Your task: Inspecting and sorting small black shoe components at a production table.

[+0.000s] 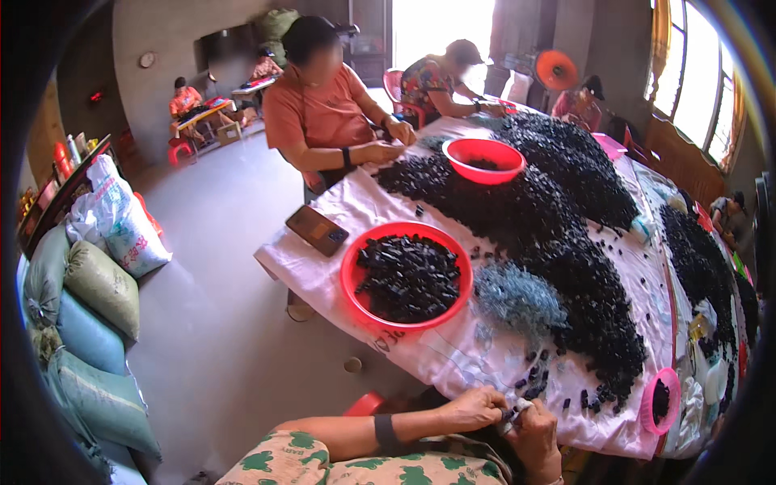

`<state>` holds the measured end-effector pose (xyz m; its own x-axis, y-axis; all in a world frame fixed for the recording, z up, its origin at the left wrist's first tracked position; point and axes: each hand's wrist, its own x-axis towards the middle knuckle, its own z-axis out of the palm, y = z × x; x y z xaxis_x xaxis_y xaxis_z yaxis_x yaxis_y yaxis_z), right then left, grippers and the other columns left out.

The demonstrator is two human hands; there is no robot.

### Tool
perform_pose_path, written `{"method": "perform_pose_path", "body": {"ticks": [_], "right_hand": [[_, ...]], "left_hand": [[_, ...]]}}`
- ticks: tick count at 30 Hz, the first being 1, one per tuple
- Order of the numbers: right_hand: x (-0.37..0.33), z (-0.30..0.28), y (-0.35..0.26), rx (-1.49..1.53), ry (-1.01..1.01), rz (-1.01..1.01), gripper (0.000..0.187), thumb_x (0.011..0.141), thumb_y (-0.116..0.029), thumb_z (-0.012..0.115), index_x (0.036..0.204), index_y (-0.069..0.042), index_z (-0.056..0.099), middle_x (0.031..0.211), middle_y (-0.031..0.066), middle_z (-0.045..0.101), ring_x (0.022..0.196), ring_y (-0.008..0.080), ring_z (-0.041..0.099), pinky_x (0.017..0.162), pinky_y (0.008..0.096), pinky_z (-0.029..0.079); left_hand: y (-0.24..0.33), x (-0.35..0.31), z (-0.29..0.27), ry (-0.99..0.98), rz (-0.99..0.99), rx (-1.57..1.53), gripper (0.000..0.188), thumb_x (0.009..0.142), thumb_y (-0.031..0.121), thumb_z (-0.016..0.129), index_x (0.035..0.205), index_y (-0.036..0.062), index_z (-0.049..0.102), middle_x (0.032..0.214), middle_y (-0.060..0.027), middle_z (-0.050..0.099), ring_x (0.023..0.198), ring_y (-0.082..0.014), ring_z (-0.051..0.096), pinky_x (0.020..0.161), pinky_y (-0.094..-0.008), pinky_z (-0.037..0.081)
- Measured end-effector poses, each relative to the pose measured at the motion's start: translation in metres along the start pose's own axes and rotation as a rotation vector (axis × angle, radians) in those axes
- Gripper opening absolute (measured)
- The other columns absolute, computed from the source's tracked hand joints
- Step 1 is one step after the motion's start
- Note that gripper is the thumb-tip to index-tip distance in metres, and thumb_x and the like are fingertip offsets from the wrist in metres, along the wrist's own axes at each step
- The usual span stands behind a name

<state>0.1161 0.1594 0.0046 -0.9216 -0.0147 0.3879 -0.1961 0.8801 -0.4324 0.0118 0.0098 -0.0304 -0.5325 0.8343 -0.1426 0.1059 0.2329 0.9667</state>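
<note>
My left hand [475, 409] and my right hand [537, 432] meet at the near edge of the cloth-covered table. Both are closed, fingers pinched around a small dark piece [510, 415] with a whitish bit by it; its kind is too small to tell. Just beyond them lie several loose black pieces [533, 377]. A large heap of small black pieces [570, 275] spreads up the table. Left of that heap sits a tangle of pale bluish strands [520, 296]. A red basin [347, 283] stands beside it, filled with black pieces.
A phone [318, 230] lies by the table's left edge. A second red basin [485, 174] stands farther back, a pink basket [650, 404] at the right. One person [323, 113] works at the far left side; others sit beyond. Stuffed sacks [101, 287] line the floor at left.
</note>
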Motion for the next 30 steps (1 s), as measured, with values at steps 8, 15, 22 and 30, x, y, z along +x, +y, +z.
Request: {"method": "perform_pose_path", "body": {"ticks": [8,15,22,30], "right_hand": [[0.015,-0.014,0.0,0.065,-0.11,-0.034,0.025,0.066,-0.005,0.07,0.081,0.001,0.051,0.079,0.0168,0.052,0.07,0.0364,0.055,0.06,0.0439,0.046],[0.015,-0.02,0.001,0.033,-0.052,-0.045,0.018,0.068,-0.004,0.065,0.079,0.003,0.053,0.077,0.0157,0.051,0.07,0.0339,0.056,0.062,0.042,0.046],[0.013,-0.018,0.0,-0.011,-0.036,-0.115,0.017,0.066,-0.005,0.065,0.076,0.002,0.054,0.075,0.0145,0.052,0.069,0.0322,0.056,0.06,0.041,0.045],[0.014,-0.016,-0.006,-0.038,-0.014,-0.124,0.018,0.065,-0.008,0.066,0.077,0.0,0.056,0.073,0.0125,0.052,0.065,0.0308,0.056,0.058,0.0409,0.045]], "left_hand": [[0.016,-0.01,-0.011,-0.051,-0.159,-0.603,0.017,0.086,0.01,0.059,0.096,-0.0008,0.066,0.083,0.0032,0.061,0.077,-0.0051,0.054,0.067,-0.0214,0.044],[0.046,-0.013,-0.014,-0.051,-0.13,-0.562,0.021,0.083,0.005,0.051,0.098,0.0013,0.065,0.078,0.0056,0.056,0.066,-0.0013,0.045,0.057,-0.0176,0.036],[0.04,-0.016,-0.009,-0.007,-0.112,-0.461,0.016,0.086,0.012,0.056,0.093,0.0028,0.066,0.071,0.0071,0.051,0.062,-0.0013,0.041,0.053,-0.0191,0.033],[0.04,-0.019,-0.014,-0.027,-0.104,-0.489,0.016,0.087,0.014,0.056,0.094,0.0037,0.066,0.067,0.0073,0.05,0.058,-0.0011,0.04,0.05,-0.0197,0.031]]}}
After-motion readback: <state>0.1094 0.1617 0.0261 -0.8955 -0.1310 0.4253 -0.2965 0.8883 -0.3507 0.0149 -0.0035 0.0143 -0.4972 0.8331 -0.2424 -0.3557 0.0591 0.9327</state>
